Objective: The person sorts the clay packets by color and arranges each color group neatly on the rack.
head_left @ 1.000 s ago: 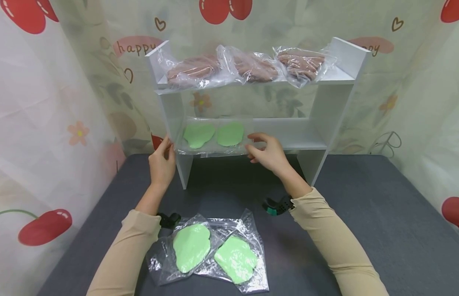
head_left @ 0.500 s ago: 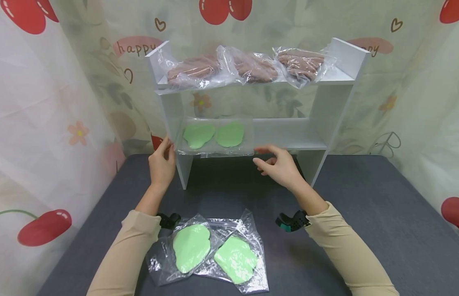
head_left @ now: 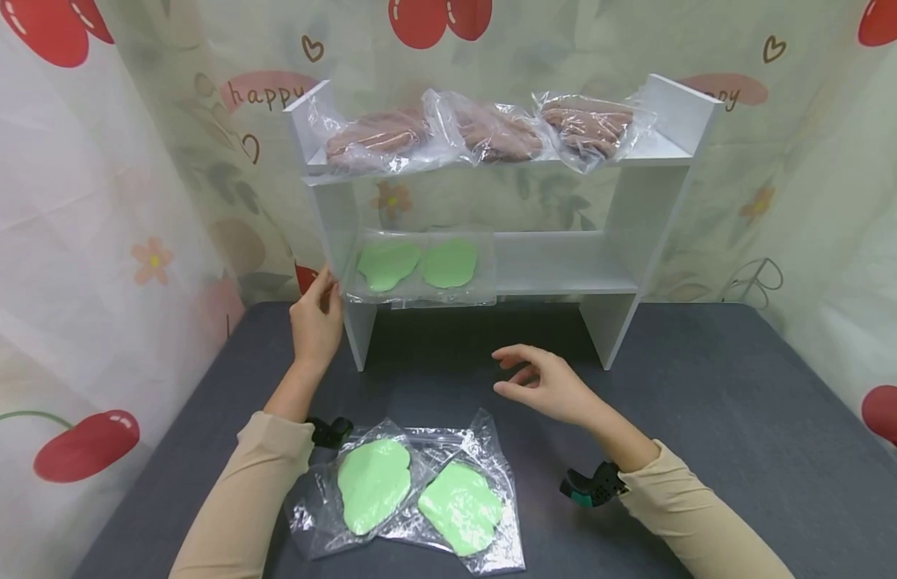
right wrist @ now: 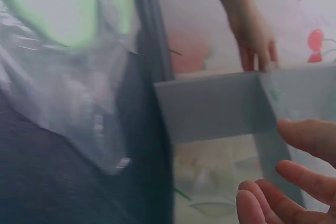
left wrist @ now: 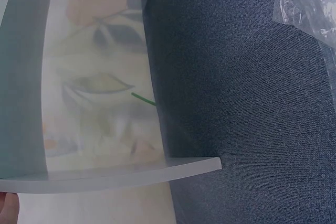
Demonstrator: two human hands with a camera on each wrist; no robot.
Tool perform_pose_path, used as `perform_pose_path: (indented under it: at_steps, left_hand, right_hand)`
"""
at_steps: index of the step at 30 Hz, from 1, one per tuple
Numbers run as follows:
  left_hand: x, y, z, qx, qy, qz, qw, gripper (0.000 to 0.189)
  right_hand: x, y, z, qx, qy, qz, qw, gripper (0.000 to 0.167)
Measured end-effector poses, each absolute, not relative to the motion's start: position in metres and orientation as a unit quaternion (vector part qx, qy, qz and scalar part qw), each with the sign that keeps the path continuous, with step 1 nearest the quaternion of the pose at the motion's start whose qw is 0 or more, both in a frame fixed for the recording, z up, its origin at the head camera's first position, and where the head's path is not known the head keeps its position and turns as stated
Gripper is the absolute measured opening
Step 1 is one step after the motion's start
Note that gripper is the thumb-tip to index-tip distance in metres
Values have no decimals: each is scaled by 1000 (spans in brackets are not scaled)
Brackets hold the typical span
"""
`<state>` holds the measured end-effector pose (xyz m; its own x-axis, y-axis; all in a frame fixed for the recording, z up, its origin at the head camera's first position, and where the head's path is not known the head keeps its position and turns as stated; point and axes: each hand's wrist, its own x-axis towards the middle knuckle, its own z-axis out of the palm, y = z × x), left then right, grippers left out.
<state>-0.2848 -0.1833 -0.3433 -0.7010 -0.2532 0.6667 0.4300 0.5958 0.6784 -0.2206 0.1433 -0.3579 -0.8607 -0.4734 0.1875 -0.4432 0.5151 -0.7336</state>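
On the left of the middle board of a white shelf point(head_left: 564, 265) lie two flat pale-green pieces point(head_left: 387, 265) in clear plastic bags. My left hand point(head_left: 317, 326) holds the shelf's left side panel by its edge, beside these bags; in the right wrist view its fingers reach over the panel. My right hand point(head_left: 546, 382) hovers over the table below the shelf, thumb and fingers apart and nothing between them. Nearer to me, two more green pieces point(head_left: 374, 486) in clear zip bags point(head_left: 512, 523) lie on the table, overlapping.
Three clear bags of brown, sausage-like rolls point(head_left: 499, 133) lie along the top board, their plastic hanging over its front edge. A dark table point(head_left: 709, 426) carries the shelf. Printed curtains point(head_left: 72, 305) enclose the back and sides.
My right hand has left the right edge of the bagged green pieces on the middle board and come down and back toward me. My left hand stays at the side panel.
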Motion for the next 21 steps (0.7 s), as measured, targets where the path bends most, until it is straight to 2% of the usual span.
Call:
perform_pose_path:
  at_steps: [9, 21]
  left_hand:
    - [-284, -183, -342, -52, -807, -448, 381, 38]
    - [-285, -184, -344, -54, -808, -447, 380, 39]
  right_hand:
    - [-203, 145, -388, -302, 858, -410, 77, 58]
    - [-185, 138, -413, -292, 854, -408, 140, 75]
